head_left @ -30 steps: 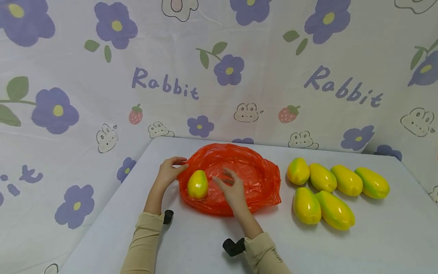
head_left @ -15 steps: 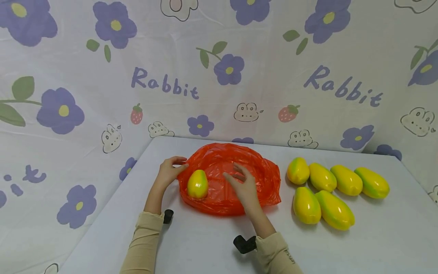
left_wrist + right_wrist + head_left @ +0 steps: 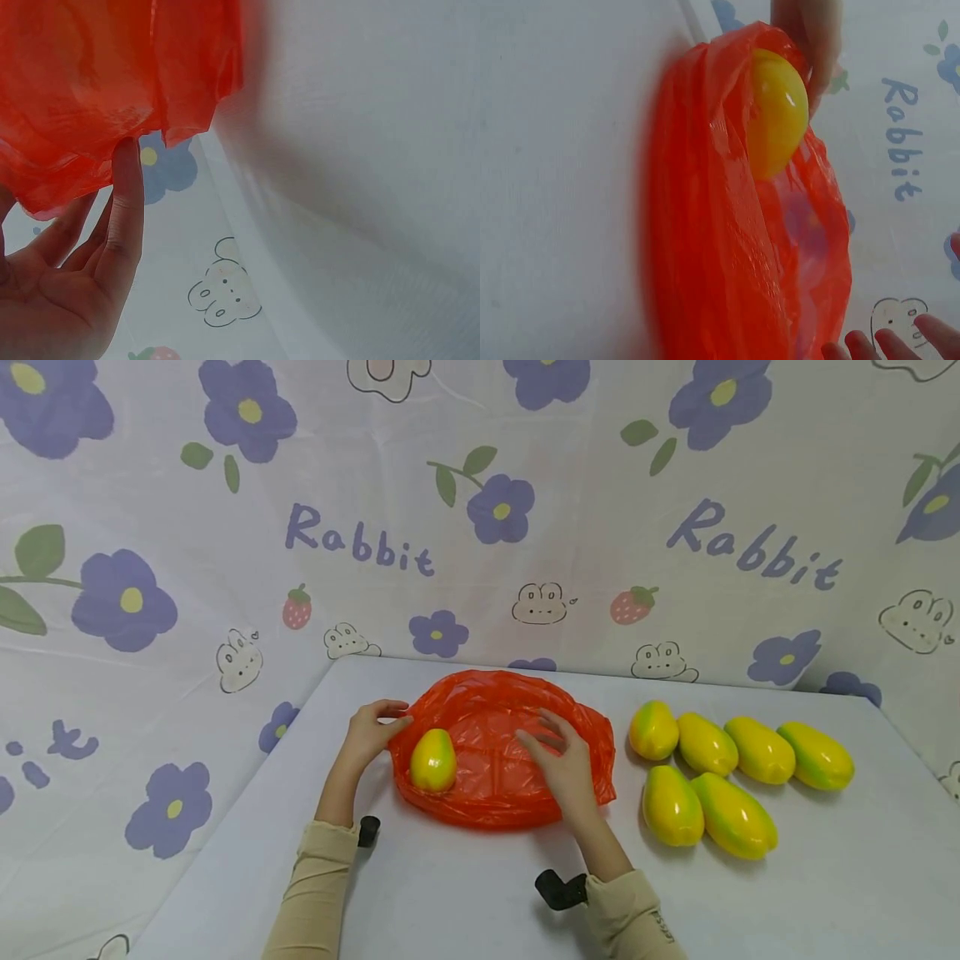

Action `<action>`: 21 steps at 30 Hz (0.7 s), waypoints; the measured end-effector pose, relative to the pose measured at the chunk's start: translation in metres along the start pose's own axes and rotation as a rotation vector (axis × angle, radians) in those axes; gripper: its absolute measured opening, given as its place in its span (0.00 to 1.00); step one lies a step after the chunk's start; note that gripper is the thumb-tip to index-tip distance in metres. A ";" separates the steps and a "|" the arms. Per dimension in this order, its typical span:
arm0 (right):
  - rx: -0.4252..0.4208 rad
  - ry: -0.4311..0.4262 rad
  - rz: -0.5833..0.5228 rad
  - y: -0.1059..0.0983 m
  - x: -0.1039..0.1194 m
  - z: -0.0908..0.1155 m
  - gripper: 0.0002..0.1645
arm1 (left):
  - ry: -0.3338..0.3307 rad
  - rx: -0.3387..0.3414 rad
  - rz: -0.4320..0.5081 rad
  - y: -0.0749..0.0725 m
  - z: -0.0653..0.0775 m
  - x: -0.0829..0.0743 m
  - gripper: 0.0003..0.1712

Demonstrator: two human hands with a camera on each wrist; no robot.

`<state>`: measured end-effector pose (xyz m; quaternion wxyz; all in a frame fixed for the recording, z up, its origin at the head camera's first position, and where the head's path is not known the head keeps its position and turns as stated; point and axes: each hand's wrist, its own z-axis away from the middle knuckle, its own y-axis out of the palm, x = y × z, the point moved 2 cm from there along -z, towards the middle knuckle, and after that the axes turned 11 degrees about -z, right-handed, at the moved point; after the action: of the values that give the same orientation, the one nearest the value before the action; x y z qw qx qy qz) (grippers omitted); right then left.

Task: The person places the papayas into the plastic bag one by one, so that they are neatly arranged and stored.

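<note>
A red plastic bag [image 3: 480, 814] lies spread with its mouth facing up on the table. One yellow-green papaya [image 3: 433, 761] sits inside its left part. My left hand [image 3: 367, 732] is at the bag's left rim, fingertips touching the plastic and a gap showing between thumb and fingers. In the left wrist view, the fingers [image 3: 126, 195] reach up to the bag's edge, fairly straight. Over the right part of the bag hovers my right hand [image 3: 567, 768], fingers spread and holding nothing. Only fingertips [image 3: 889, 343] of it appear in the right wrist view.
Several more papayas [image 3: 737, 817] lie in two rows right of the bag on the white table [image 3: 450, 893]. A patterned cloth [image 3: 465, 577] hangs behind and left of the table. Each wrist carries a black camera mount [image 3: 558, 890].
My right hand has moved rightward over the bag, away from the papaya inside. The left hand, the bag and the fruit stay in place.
</note>
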<state>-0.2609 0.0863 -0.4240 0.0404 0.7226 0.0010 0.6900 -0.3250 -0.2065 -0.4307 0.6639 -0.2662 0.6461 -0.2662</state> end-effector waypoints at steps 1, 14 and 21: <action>-0.005 -0.001 0.007 -0.002 0.001 0.000 0.36 | 0.000 0.000 0.000 0.000 0.000 0.000 0.24; -0.048 0.012 0.062 -0.031 0.006 -0.006 0.40 | 0.000 -0.007 0.000 0.000 -0.001 0.001 0.24; -0.076 0.020 0.046 -0.046 0.007 -0.004 0.41 | -0.005 -0.010 0.002 0.000 -0.002 0.002 0.24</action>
<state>-0.2621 0.1332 -0.4197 0.0519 0.7135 -0.0416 0.6975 -0.3270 -0.2079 -0.4322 0.6642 -0.2697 0.6462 -0.2616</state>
